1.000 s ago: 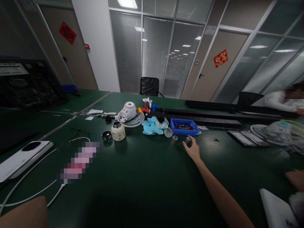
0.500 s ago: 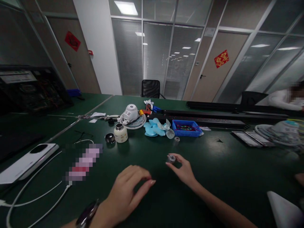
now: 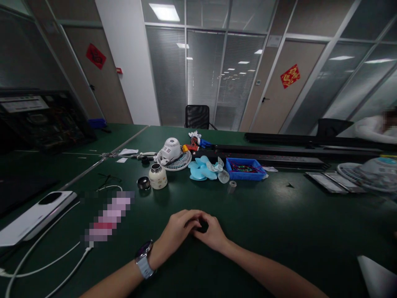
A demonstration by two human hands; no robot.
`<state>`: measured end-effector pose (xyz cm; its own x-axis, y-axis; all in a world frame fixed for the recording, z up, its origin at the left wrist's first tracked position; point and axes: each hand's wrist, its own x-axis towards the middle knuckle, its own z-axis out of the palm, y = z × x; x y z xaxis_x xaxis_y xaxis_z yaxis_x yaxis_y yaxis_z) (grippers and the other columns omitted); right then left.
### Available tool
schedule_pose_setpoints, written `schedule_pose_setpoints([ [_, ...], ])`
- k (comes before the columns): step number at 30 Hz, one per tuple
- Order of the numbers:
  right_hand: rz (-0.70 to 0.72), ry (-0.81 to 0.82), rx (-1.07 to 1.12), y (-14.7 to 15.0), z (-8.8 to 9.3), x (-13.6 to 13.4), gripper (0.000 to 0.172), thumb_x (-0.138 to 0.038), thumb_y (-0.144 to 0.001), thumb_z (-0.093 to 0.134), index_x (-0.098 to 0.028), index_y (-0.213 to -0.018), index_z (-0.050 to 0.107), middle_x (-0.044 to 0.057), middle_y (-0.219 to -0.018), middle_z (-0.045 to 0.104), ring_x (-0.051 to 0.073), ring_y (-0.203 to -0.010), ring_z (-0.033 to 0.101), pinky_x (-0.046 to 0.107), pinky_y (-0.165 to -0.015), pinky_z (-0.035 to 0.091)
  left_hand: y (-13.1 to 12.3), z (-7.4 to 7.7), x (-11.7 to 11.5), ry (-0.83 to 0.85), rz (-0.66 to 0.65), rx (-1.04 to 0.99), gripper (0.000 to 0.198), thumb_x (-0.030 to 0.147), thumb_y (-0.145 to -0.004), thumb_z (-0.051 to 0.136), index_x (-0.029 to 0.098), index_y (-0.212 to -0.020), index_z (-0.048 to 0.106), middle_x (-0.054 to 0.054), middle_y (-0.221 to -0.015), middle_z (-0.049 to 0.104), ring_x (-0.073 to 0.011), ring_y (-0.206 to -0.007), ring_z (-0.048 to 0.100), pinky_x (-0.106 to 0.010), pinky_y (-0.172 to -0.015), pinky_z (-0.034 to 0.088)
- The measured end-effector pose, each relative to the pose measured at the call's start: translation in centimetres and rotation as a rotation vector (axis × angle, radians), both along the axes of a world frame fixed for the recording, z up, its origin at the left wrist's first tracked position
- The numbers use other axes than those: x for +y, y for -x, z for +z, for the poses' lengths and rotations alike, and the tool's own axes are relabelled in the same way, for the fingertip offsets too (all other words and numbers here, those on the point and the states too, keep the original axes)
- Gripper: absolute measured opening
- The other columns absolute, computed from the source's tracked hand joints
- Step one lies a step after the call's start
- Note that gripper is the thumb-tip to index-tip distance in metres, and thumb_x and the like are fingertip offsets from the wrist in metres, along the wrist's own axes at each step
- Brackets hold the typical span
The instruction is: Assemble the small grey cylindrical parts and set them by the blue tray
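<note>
My left hand (image 3: 181,225) and my right hand (image 3: 214,233) meet fingertip to fingertip just above the table, both curled closed. A small grey cylinder, held in my right hand half a second ago, is hidden by the fingers now. What my left fingers grip cannot be made out. Beyond my hands, another small grey metallic cylinder (image 3: 232,187) stands upright. To its left lie light-blue fan blades (image 3: 201,169) and a clear-looking fan blade (image 3: 222,176). A blue tray (image 3: 246,177) holds wires and small parts.
A cream jar (image 3: 158,179) stands by its dark lid (image 3: 143,183). Behind is a white fan body (image 3: 170,151) on its grille. At left lie a white power bank (image 3: 37,217) and cables. Black rails (image 3: 263,157) cross the back; a person's sleeve (image 3: 369,127) shows far right.
My right hand has moved left with the small grey cylinder, which has gone out of sight. My left hand has moved up and right to meet it. The standing cylinder stays put.
</note>
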<state>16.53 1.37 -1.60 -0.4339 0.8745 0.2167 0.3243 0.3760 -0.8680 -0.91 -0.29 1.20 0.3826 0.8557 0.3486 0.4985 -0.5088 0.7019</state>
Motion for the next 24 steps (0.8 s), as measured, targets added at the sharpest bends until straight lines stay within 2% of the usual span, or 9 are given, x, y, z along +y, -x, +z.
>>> schedule_pose_setpoints([
  [3,-0.020,0.016,-0.026,0.0,0.0,0.1,0.028,-0.025,-0.070,0.073,-0.021,-0.097,0.065,0.002,-0.092,0.069,0.020,-0.086,0.064,0.033,-0.079,0.052,0.2,0.2,-0.2,-0.049,-0.008,-0.025,0.025,0.020,-0.092,0.055,0.025,-0.114,0.065,-0.005,-0.100,0.072,-0.0195,-0.086,0.069,-0.032,-0.077,0.057],
  [7,-0.021,0.009,-0.016,-0.1,-0.4,0.2,0.033,-0.031,-0.070,0.075,-0.021,-0.100,0.065,0.002,-0.095,0.069,0.020,-0.087,0.063,0.034,-0.080,0.051,1.8,0.3,0.1,-0.099,0.083,-0.089,0.021,0.024,-0.089,0.060,0.024,-0.110,0.064,-0.006,-0.105,0.072,-0.0215,-0.096,0.069,-0.035,-0.087,0.056],
  [9,-0.020,0.004,0.006,-0.1,-0.6,0.2,0.036,-0.032,-0.070,0.076,-0.021,-0.102,0.065,0.002,-0.096,0.069,0.020,-0.089,0.064,0.034,-0.081,0.050,2.9,-0.5,0.5,-0.005,0.119,-0.127,0.031,0.024,-0.087,0.063,0.024,-0.117,0.058,-0.004,-0.101,0.073,-0.0204,-0.092,0.071,-0.035,-0.084,0.058],
  [11,-0.021,0.009,0.021,0.0,-0.7,0.2,0.035,-0.032,-0.070,0.076,-0.021,-0.102,0.065,0.002,-0.096,0.069,0.020,-0.089,0.064,0.034,-0.082,0.050,3.8,-1.9,0.9,0.099,0.088,-0.136,0.036,0.021,-0.085,0.064,0.025,-0.119,0.055,-0.002,-0.096,0.073,-0.0192,-0.088,0.072,-0.034,-0.081,0.060],
  [14,-0.009,0.024,0.029,0.1,-0.3,0.1,0.036,-0.032,-0.071,0.075,-0.021,-0.104,0.065,0.002,-0.098,0.069,0.020,-0.091,0.065,0.034,-0.082,0.051,4.6,-3.9,1.1,0.193,0.048,-0.140,0.041,0.017,-0.083,0.065,0.028,-0.122,0.054,0.000,-0.100,0.072,-0.0186,-0.094,0.071,-0.036,-0.087,0.058],
  [16,0.012,0.043,0.046,-0.2,0.0,0.1,0.037,-0.032,-0.072,0.075,-0.021,-0.105,0.065,0.003,-0.101,0.069,0.020,-0.093,0.065,0.034,-0.083,0.052,4.8,-4.6,1.1,0.243,0.037,-0.163,0.047,0.018,-0.081,0.068,0.028,-0.124,0.051,-0.001,-0.105,0.070,-0.0194,-0.099,0.070,-0.038,-0.089,0.058],
  [20,-0.020,0.062,0.035,-3.5,0.0,0.7,0.038,-0.036,-0.072,0.075,-0.020,-0.105,0.065,0.004,-0.103,0.069,0.021,-0.096,0.065,0.036,-0.085,0.053,4.7,-4.4,1.2,0.309,0.056,-0.236,0.061,0.025,-0.074,0.076,0.026,-0.127,0.047,-0.004,-0.112,0.068,-0.0218,-0.105,0.067,-0.042,-0.093,0.055],
  [22,-0.084,0.045,0.002,-6.7,-0.4,1.6,0.038,-0.039,-0.074,0.074,-0.020,-0.105,0.065,0.005,-0.103,0.069,0.022,-0.097,0.065,0.038,-0.087,0.053,4.7,-3.9,1.3,0.317,0.083,-0.279,0.051,0.029,-0.080,0.072,0.025,-0.126,0.049,-0.005,-0.114,0.067,-0.0216,-0.107,0.065,-0.041,-0.095,0.054],
  [24,-0.184,0.012,-0.017,-10.3,-1.0,3.2,0.039,-0.042,-0.075,0.072,-0.019,-0.106,0.065,0.007,-0.106,0.069,0.024,-0.099,0.066,0.042,-0.091,0.052,4.8,-3.5,1.4,0.316,0.127,-0.310,0.033,0.033,-0.088,0.061,0.023,-0.119,0.054,-0.006,-0.110,0.068,-0.0209,-0.104,0.066,-0.038,-0.092,0.054],
])
